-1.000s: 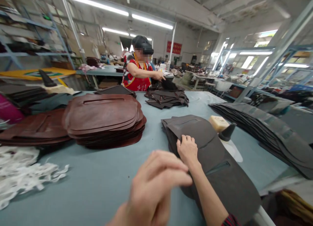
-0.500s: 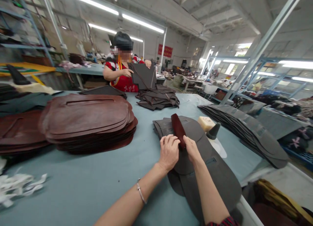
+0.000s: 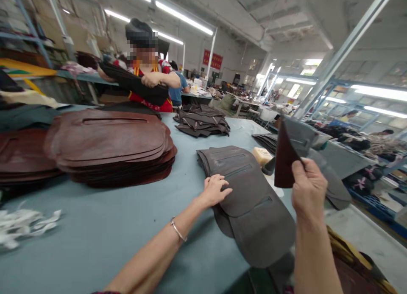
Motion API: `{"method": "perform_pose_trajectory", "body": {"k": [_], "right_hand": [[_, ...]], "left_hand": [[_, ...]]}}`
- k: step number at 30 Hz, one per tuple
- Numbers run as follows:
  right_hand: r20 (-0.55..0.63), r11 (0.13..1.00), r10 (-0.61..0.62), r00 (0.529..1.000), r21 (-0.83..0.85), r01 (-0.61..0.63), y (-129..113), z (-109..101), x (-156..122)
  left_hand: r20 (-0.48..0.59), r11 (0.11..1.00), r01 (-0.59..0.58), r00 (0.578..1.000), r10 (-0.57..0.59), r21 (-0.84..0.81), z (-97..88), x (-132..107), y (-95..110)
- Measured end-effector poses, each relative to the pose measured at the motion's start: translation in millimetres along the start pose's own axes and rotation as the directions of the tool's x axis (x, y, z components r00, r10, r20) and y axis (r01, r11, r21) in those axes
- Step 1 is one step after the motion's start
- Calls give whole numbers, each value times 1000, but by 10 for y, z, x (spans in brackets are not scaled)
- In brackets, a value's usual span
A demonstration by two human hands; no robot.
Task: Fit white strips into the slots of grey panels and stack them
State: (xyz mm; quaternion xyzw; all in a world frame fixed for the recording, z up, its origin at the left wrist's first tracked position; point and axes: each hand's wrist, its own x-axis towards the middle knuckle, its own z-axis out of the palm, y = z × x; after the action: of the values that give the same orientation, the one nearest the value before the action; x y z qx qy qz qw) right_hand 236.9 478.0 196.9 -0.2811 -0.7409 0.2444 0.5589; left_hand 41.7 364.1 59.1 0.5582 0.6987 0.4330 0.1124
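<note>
My right hand is raised on the right, thumb and fingers pinched on a leather piece. That piece is bent, with its reddish-brown face toward me and its grey back on the far side. Lower and to the left, my left hand rests with loosely spread fingers on the left edge of a pile of grey leather panels. These panels have rounded ends and narrow slots, and they overlap like a fan. A pale yellow block sits behind the pile, beside a dark object.
Stacked reddish-brown leather panels lie on the blue-green table at left. White scraps are near the left edge. Dark folded pieces are piled at the back. Across the table a co-worker holds dark material.
My right hand has lifted the leather piece off the pile and carried it right. The left hand has let go and opened on the pile. The co-worker's dark panel has swung to the left.
</note>
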Motion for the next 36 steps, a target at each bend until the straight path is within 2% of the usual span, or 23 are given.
{"method": "perform_pose_trajectory", "body": {"k": [2,3,4,5,6,7,9,10,11,12,13,15,16,18,19,20,21,23,25,28,29,31,36], "right_hand": [[238,998,28,971,-68,-12,-260,383,-522],[353,997,28,935,-83,2,-376,609,-836],[459,997,27,888,-70,6,-492,836,-1169],[560,999,35,828,-44,-13,-613,1050,-1507],[669,999,27,743,-4,-33,-740,1240,-1833],[776,997,-27,630,69,-43,-869,1398,-2128],[916,962,-190,353,244,-118,-1092,1616,-2572],[933,939,-250,261,298,-169,-1157,1683,-2707],[935,927,-269,232,317,-202,-1177,1730,-2787],[931,933,-240,275,299,-198,-1144,1764,-2817],[911,958,-165,379,240,-160,-1061,1792,-2811],[758,1000,18,652,-7,-20,-792,1850,-2732],[676,987,96,730,-158,16,-640,1882,-2680],[605,953,174,777,-303,23,-384,1941,-2573],[608,951,235,759,-306,-49,-299,1960,-2521],[632,948,306,712,-271,-167,-247,1970,-2467],[668,925,375,642,-222,-309,-222,1969,-2411],[755,816,453,474,-138,-561,-228,1935,-2293],[839,723,426,339,-91,-685,-263,1869,-2187],[932,603,311,186,-42,-797,-301,1759,-2099],[951,553,272,148,-29,-833,-304,1729,-2091],[971,457,216,102,-8,-890,-296,1689,-2094],[990,282,136,38,-2,-960,-248,1674,-2148]], "left_hand": [[60,978,63,997,-52,-200,-300,-278,-31],[103,921,126,990,-94,-369,-480,-475,-69],[148,810,207,978,-150,-549,-667,-705,-120],[193,652,289,957,-218,-700,-853,-959,-185],[220,514,352,928,-300,-783,-1031,-1229,-261],[213,442,397,888,-408,-805,-1196,-1504,-347],[106,462,475,775,-623,-749,-1477,-2036,-532],[46,475,511,715,-698,-716,-1590,-2277,-620],[1,478,537,666,-746,-695,-1686,-2494,-695],[-26,466,554,624,-781,-690,-1763,-2682,-755],[-34,445,562,594,-804,-697,-1821,-2839,-795],[-36,406,551,562,-826,-729,-1887,-3050,-826],[-35,387,532,554,-832,-753,-1899,-3107,-823],[-19,338,478,555,-832,-811,-1895,-3149,-798],[0,304,449,561,-828,-840,-1886,-3148,-781],[25,264,424,565,-825,-866,-1877,-3141,-764],[55,222,405,570,-820,-887,-1868,-3135,-746],[107,150,380,577,-809,-913,-1861,-3138,-717],[143,104,373,577,-804,-922,-1867,-3166,-700],[187,52,378,568,-801,-924,-1889,-3232,-687],[191,43,371,569,-800,-928,-1896,-3254,-683],[186,32,352,567,-802,-936,-1907,-3296,-673],[185,-3,318,544,-818,-948,-1918,-3382,-672]]}}
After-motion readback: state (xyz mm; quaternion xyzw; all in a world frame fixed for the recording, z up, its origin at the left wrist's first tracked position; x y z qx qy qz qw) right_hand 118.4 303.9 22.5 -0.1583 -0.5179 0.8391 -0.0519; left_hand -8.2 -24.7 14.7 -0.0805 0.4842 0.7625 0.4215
